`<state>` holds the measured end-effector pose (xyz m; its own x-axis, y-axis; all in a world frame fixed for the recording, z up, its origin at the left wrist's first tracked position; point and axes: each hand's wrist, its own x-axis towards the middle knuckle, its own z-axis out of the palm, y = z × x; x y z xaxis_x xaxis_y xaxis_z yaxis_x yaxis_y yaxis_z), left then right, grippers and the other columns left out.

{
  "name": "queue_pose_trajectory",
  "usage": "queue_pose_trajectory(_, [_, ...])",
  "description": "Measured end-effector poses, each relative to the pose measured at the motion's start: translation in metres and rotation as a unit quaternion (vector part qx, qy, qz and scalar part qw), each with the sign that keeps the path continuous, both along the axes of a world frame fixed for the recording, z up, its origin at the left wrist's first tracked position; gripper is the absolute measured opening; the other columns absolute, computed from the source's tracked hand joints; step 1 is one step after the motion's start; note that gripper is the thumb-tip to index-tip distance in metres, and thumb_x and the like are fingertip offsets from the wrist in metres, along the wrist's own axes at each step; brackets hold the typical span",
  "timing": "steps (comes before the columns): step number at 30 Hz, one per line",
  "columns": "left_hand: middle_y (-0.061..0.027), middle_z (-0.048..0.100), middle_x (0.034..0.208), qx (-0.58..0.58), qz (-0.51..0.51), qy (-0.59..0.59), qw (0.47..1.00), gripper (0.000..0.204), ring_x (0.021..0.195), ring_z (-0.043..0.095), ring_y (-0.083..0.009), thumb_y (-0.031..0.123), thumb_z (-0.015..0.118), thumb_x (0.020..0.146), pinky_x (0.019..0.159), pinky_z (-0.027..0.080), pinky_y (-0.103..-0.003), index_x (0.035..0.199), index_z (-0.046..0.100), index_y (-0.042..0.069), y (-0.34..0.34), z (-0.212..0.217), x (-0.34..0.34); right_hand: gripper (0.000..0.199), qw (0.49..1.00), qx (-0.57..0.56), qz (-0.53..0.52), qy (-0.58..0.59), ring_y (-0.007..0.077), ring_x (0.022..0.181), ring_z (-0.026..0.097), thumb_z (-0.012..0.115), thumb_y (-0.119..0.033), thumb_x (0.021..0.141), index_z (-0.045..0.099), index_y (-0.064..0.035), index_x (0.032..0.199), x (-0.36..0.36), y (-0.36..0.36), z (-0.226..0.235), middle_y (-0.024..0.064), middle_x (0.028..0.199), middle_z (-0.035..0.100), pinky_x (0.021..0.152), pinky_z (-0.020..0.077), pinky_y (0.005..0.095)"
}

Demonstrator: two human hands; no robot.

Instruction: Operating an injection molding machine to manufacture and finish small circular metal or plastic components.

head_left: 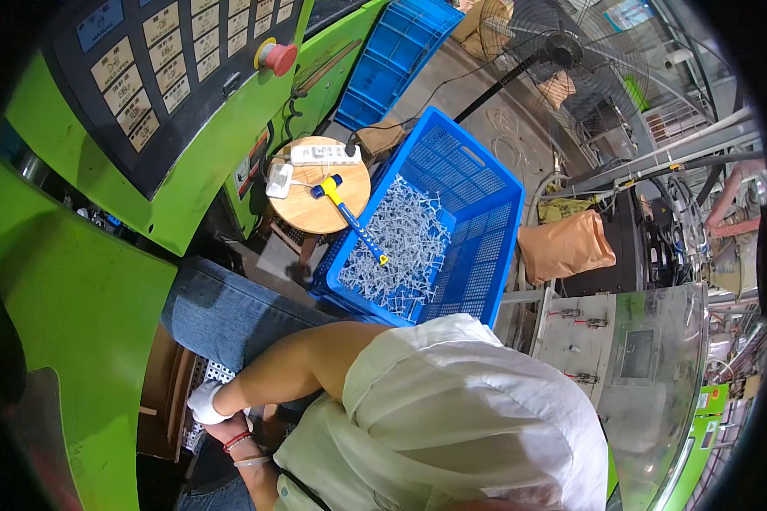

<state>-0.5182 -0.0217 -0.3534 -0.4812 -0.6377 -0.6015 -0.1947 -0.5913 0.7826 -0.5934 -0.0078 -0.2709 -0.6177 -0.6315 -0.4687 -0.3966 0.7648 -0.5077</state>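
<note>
Head view: the right hand [206, 402], in a white glove, reaches across the jeans-clad lap to the person's left and rests on a pale perforated piece [203, 372]. That piece lies in a brown cardboard box [157, 400], directly under and just beyond the gloved fingers. The glove looks bunched downward, but I cannot tell whether the fingers are closed on the piece or only pressing on it. Just below that hand is the left wrist [239, 441], wearing a red bracelet and a clear bangle. The left hand itself seems tucked under the glove, so its grip cannot be told. Well beyond the hands, up and to the right, a blue crate [486, 213] holds a heap of small white plastic parts [405, 247]. Left of the crate, a round wooden stool [315, 209] carries a yellow-handled mallet [343, 209].
</note>
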Motion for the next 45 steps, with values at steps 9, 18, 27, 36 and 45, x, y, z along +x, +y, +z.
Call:
queue_pose_trajectory(9, [-0.0095, 0.055, 0.118, 0.129, 0.046, 0.103, 0.985, 0.06, 0.104, 0.054, -0.0189, 0.001, 0.071, 0.066, 0.089, 0.048, -0.035, 0.121, 0.047, -0.002, -0.016, -0.026, 0.013, 0.023, 1.0, 0.001, 0.013, -0.019, 0.0298, 0.08, 0.067, 0.054, -0.02, 0.074, 0.069, -0.005, 0.081, -0.002, 0.002, 0.003, 0.0147, 0.088, 0.067, 0.068, 0.0543, 0.0427])
queue_pose_trajectory(18, [-0.0104, 0.058, 0.115, 0.108, 0.039, 0.087, 0.99, 0.063, 0.103, 0.056, -0.018, 0.002, 0.077, 0.059, 0.087, 0.049, -0.033, 0.117, 0.053, -0.003, -0.015, -0.022, 0.015, 0.022, 0.999, 0.042, 0.023, -0.02, 0.0307, 0.088, 0.062, 0.052, -0.023, 0.074, 0.064, -0.0076, 0.084, 0.005, 0.0, 0.001, 0.0134, 0.088, 0.063, 0.078, 0.0497, 0.0437])
queue_pose_trajectory(27, [-0.0097, 0.059, 0.113, 0.084, 0.064, 0.093, 0.99, 0.046, 0.103, 0.057, -0.0223, 0.022, 0.06, 0.074, 0.085, 0.05, -0.039, 0.116, 0.053, 0.004, -0.004, -0.003, 0.003, 0.028, 0.989, -0.048, 0.102, -0.092, 0.0316, 0.092, 0.065, 0.053, -0.019, 0.074, 0.07, -0.0034, 0.089, -0.018, 0.0, -0.005, 0.0177, 0.095, 0.067, 0.079, 0.0522, 0.0422])
queue_pose_trajectory(36, [-0.0103, 0.052, 0.12, 0.235, 0.105, 0.21, 0.943, 0.068, 0.107, 0.054, -0.0221, -0.005, 0.068, 0.067, 0.088, 0.05, -0.036, 0.128, 0.039, 0.001, 0.0, 0.015, -0.002, 0.03, 0.986, -0.073, 0.108, -0.103, 0.0343, 0.093, 0.064, 0.051, -0.023, 0.077, 0.069, -0.0022, 0.09, -0.025, 0.0, -0.014, 0.0195, 0.097, 0.066, 0.083, 0.0497, 0.0425])
queue_pose_trajectory(45, [-0.0117, 0.056, 0.116, 0.159, 0.111, 0.145, 0.97, 0.076, 0.107, 0.054, -0.0218, -0.009, 0.077, 0.053, 0.093, 0.045, -0.039, 0.122, 0.047, -0.001, 0.001, 0.016, 0.002, 0.031, 0.981, -0.076, 0.127, -0.126, 0.0353, 0.093, 0.063, 0.051, -0.025, 0.079, 0.069, -0.002, 0.089, -0.03, 0.0, -0.013, 0.0205, 0.097, 0.066, 0.084, 0.0488, 0.0436])
